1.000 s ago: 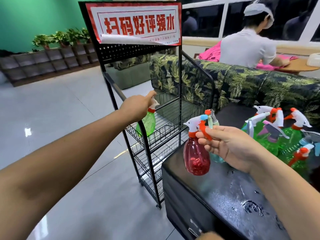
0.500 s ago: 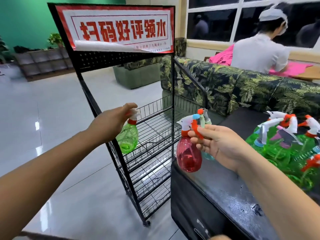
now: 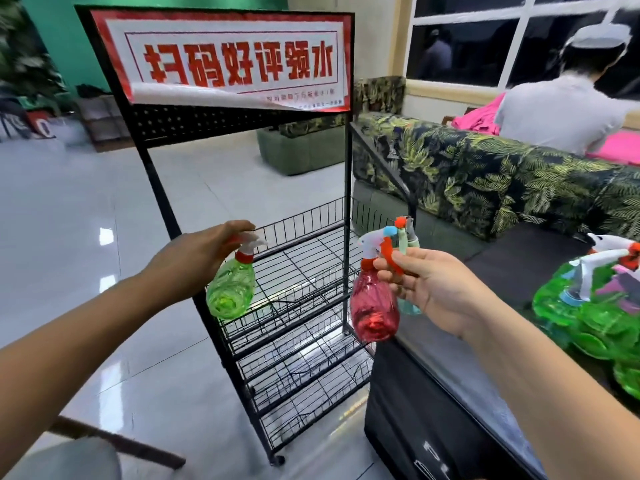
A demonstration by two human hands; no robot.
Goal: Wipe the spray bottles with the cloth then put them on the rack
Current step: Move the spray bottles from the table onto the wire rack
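so the left hand [image 3: 194, 261] is gripping the green spray bottle [image 3: 230, 296] by its sprayer head, fingers curled over the top. the bottle is hanging in front of the rack [image 3: 347, 202], at the left post, about level with the top wire shelf. the right hand [image 3: 440, 289] is pinching two at once by their triggers: a red spray bottle [image 3: 374, 306] and a pale teal bottle [image 3: 411, 308] tucked behind it, both dangling over the black cabinet [image 3: 450, 368] edge. more green bottles [image 3: 588, 317] are lying piled on it at the far right.
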